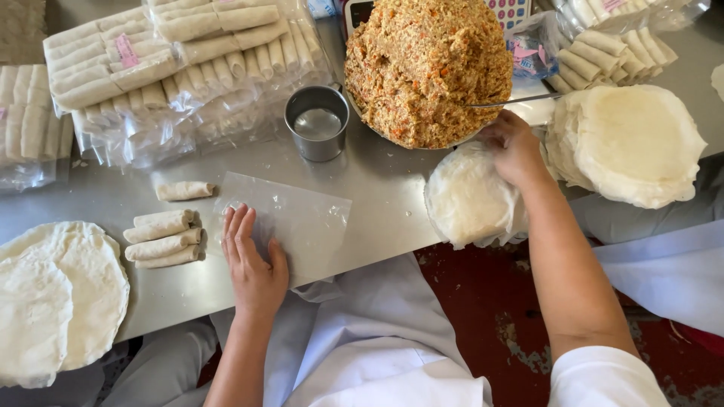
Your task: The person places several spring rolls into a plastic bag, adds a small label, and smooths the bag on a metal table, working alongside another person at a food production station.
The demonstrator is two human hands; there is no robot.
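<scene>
Lying at the far left of the steel bench (377, 188), a stack of round wrappers (60, 294) sits beside a few finished rolls (164, 237), with bagged rolls (181, 68) piled behind them. The left hand (253, 264) rests open and flat, fingers spread, on a clear plastic sheet (302, 222) near the bench edge. Behind the sheet stands a small metal cup (317, 122) holding liquid, just beside a big bowl of orange-flecked filling (426, 68). The right hand (513, 147) curls its fingers onto a second stack of wrappers (464, 200) overhanging the edge; whether it pinches one I cannot tell. A larger wrapper pile (637, 143) lies farther right.
</scene>
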